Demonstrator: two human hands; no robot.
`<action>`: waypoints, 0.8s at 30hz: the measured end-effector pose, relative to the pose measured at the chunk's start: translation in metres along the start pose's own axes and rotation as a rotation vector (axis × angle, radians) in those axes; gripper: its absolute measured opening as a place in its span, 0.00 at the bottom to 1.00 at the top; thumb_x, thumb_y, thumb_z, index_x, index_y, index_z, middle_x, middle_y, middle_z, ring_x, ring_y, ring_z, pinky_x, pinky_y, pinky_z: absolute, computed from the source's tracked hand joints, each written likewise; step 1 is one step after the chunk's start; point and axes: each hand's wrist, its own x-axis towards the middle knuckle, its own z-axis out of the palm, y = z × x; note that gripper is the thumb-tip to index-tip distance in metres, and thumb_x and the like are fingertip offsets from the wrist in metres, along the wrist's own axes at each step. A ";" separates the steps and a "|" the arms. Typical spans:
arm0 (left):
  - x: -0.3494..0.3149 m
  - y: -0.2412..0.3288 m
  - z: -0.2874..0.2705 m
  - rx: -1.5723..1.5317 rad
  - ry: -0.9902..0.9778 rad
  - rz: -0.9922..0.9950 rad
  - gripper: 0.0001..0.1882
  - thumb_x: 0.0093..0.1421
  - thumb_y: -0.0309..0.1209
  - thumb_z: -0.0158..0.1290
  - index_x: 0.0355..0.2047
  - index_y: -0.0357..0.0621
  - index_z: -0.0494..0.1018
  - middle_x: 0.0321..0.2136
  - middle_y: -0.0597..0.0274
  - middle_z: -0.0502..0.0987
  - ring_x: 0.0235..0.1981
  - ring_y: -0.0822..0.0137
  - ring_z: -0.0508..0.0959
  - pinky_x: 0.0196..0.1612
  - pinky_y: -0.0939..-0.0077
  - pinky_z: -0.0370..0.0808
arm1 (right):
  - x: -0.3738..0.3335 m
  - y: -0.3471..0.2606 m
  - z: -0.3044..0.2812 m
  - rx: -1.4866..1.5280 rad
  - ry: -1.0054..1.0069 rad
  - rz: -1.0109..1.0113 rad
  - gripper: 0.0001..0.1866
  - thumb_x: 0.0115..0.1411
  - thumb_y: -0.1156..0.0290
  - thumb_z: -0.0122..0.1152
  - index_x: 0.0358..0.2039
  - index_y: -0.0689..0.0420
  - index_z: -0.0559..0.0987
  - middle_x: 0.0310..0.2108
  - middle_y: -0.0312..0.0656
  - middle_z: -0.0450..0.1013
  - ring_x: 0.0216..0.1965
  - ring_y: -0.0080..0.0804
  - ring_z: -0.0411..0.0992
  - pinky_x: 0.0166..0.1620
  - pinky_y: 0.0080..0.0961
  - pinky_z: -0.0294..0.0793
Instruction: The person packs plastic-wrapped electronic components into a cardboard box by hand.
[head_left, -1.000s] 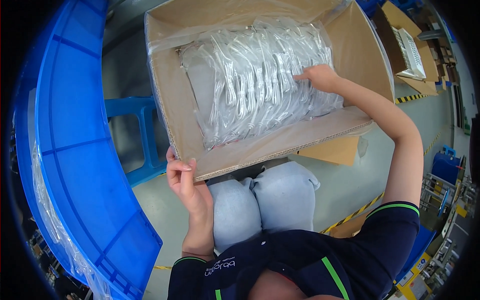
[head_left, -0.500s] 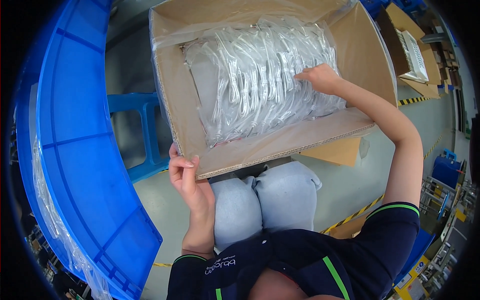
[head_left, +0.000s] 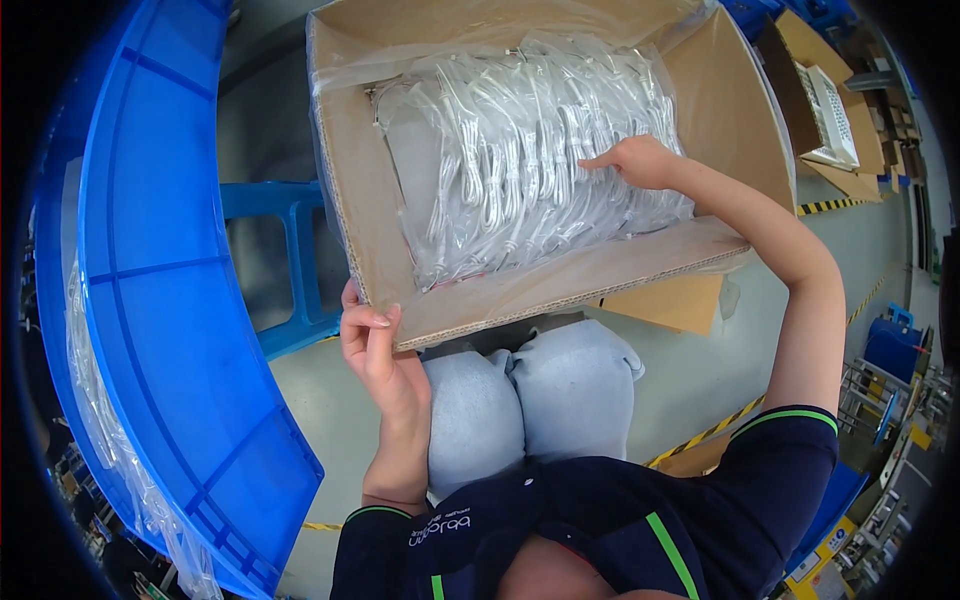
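A large cardboard box [head_left: 560, 305], lined with clear plastic, stands open in front of me. Inside lie rows of white cable bundles [head_left: 492, 185], folded and tied, in clear plastic bags. My left hand [head_left: 375, 345] grips the box's near left corner, thumb on the inner side and fingers round the outside. Over the right half of the bundles is my right hand [head_left: 642, 163], holding nothing. Its index finger stretches left toward the bundles while the other fingers are curled. Whether that fingertip touches a bag I cannot tell.
At my left stands a big blue plastic bin [head_left: 165, 300] with clear plastic along its outer side. A blue stool [head_left: 292, 265] is between bin and box. Another open carton [head_left: 790, 90] with a white tray sits at the far right. Yellow-black tape [head_left: 715, 428] marks the floor.
My right index finger has stretched further out to the left over the bundles. The box's left side has shifted slightly right and up, with my left hand still on the corner.
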 end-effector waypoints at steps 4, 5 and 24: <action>0.000 -0.001 -0.001 -0.010 0.008 -0.005 0.09 0.50 0.19 0.48 0.19 0.49 0.63 0.49 0.60 0.58 0.50 0.65 0.62 0.53 0.68 0.58 | -0.003 0.000 -0.002 0.073 0.010 0.007 0.32 0.46 0.82 0.44 0.48 0.32 0.70 0.26 0.46 0.72 0.29 0.43 0.70 0.34 0.35 0.69; -0.001 0.000 0.000 -0.022 0.008 -0.021 0.09 0.50 0.19 0.48 0.19 0.49 0.63 0.49 0.60 0.58 0.50 0.65 0.62 0.53 0.68 0.58 | -0.004 0.001 -0.003 0.074 0.010 0.008 0.32 0.46 0.82 0.44 0.48 0.32 0.70 0.26 0.46 0.72 0.29 0.43 0.70 0.34 0.35 0.69; -0.002 0.001 -0.001 -0.037 -0.016 -0.039 0.09 0.49 0.19 0.48 0.21 0.49 0.64 0.51 0.60 0.56 0.52 0.63 0.61 0.55 0.66 0.56 | 0.017 -0.054 -0.020 -0.071 -0.255 0.041 0.44 0.45 0.81 0.42 0.61 0.33 0.42 0.25 0.47 0.70 0.25 0.41 0.71 0.28 0.35 0.68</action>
